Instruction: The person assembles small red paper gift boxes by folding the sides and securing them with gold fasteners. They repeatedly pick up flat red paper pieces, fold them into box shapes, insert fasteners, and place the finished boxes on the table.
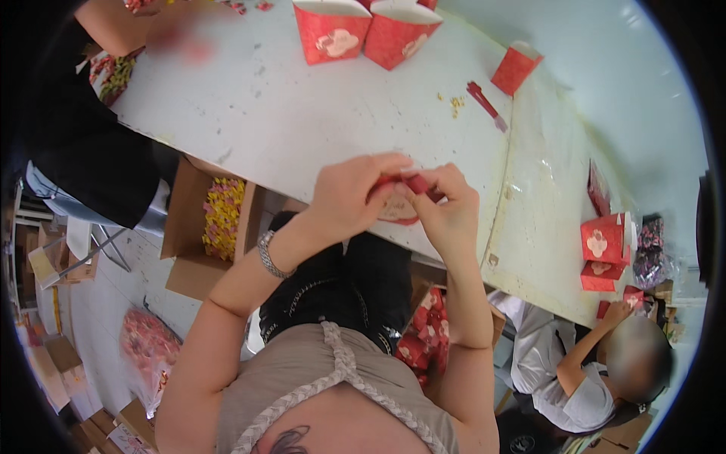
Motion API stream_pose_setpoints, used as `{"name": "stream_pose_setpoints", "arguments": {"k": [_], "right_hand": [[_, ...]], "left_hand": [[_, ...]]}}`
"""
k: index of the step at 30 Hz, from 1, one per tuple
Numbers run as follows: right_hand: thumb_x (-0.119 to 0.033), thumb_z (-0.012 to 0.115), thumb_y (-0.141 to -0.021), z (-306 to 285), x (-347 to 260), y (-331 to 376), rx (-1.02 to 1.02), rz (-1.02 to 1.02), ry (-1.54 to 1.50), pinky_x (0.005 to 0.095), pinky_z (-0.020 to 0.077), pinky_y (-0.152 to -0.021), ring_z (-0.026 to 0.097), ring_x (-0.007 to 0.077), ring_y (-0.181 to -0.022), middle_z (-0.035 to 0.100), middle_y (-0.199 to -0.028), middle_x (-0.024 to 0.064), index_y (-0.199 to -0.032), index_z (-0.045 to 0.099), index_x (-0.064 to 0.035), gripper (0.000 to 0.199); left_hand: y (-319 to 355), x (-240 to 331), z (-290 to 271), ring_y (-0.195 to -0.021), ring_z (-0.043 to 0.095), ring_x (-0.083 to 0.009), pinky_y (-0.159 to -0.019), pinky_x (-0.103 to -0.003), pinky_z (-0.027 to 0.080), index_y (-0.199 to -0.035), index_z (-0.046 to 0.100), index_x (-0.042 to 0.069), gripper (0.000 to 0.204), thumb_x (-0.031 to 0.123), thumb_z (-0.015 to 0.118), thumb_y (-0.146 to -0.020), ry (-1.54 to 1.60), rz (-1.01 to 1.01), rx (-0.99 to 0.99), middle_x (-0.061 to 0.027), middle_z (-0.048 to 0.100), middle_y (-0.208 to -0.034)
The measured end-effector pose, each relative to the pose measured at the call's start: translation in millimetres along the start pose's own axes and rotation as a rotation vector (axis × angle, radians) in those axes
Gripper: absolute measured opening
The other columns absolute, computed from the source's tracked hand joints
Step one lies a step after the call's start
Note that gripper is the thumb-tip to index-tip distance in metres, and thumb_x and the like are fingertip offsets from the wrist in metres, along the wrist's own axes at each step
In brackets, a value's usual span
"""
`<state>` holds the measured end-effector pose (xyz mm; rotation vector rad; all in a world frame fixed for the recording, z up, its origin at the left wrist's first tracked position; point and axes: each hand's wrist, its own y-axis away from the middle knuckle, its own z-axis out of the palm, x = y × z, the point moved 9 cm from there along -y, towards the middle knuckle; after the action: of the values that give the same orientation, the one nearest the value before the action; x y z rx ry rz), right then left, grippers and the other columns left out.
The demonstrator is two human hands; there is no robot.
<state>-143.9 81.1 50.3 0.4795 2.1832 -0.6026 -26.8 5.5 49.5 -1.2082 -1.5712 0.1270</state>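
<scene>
The left hand (349, 195) and right hand (452, 208) pinch a red box (396, 204) in their fingers (389, 161) (pale label (395, 209) showing) by the worktop's (302, 125) edge.

left hand (349, 194), right hand (451, 206) apparently pinching

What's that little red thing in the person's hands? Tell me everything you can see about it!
The red packet looks like paper or card, with a pale, marked patch facing the camera. The left hand and right hand hold its far part, hiding much of its shape. It's by the white table's near edge; whether it touches the table is unclear.
</scene>
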Motion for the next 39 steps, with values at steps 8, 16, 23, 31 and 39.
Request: {"name": "stream_pose_setpoints", "arguments": {"k": [8,16,23,31,39], "right_hand": [[-0.015,0.076,-0.067,-88.0,7.3,47.0,-0.555,0.078,0.140,0.0291,0.0452,-0.059,0.058,0.0186,-0.063,0.061,-0.065,0.0067,-0.084,0.071,-0.0071,0.020],[-0.022,0.080,-0.065,-60.2,25.0,28.8,-0.267,-0.101,0.222,0.0406,0.0420,-0.093,0.055,0.0314,-0.109,0.054,-0.126,0.0153,-0.112,0.054,-0.0044,0.057],[-0.020,0.089,-0.056,49.5,63.6,-25.0,-0.201,-0.132,-0.659,0.0435,0.0303,-0.106,0.030,0.0334,-0.135,0.022,-0.148,0.0204,-0.091,0.038,-0.0114,0.063],[-0.015,0.088,-0.056,61.2,58.5,-21.5,-0.037,-0.153,-0.908,0.0347,0.0353,-0.097,0.044,0.0218,-0.115,0.044,-0.126,0.0130,-0.086,0.039,-0.0109,0.058],[-0.004,0.074,-0.071,36.1,43.4,-9.5,0.258,-0.172,-0.428,0.0304,0.0432,-0.081,0.052,0.0211,-0.098,0.051,-0.113,0.0114,-0.082,0.054,-0.0029,0.022]], "left_hand": [[-129.5,-86.6,-86.3,-0.124,0.038,-0.0345,-0.100,-0.039,0.037,-0.109,0.058,0.010,0.047,0.023,0.077,-0.068,-0.608,0.073,0.174,-0.0154,0.041,-0.136],[-85.2,-82.3,-70.2,-0.127,0.033,-0.0383,-0.098,-0.043,0.037,-0.069,0.055,0.005,0.030,0.018,0.081,-0.065,-0.446,0.051,0.112,-0.0166,0.037,-0.138],[-2.6,-33.7,-51.0,-0.133,0.028,-0.0299,-0.101,-0.037,0.035,-0.122,0.037,0.010,0.076,0.033,0.083,-0.065,0.204,0.007,0.367,-0.0194,0.023,-0.144],[15.6,-64.3,-1.7,-0.128,0.033,-0.0269,-0.107,-0.041,0.026,-0.117,0.032,0.003,0.048,0.040,0.049,-0.093,0.564,-0.082,0.238,-0.0222,0.028,-0.140],[32.5,-89.8,-4.0,-0.114,0.049,-0.0195,-0.095,-0.031,0.039,-0.091,0.052,0.000,0.022,0.022,0.050,-0.095,0.596,-0.482,0.375,-0.0157,0.049,-0.127]]}}
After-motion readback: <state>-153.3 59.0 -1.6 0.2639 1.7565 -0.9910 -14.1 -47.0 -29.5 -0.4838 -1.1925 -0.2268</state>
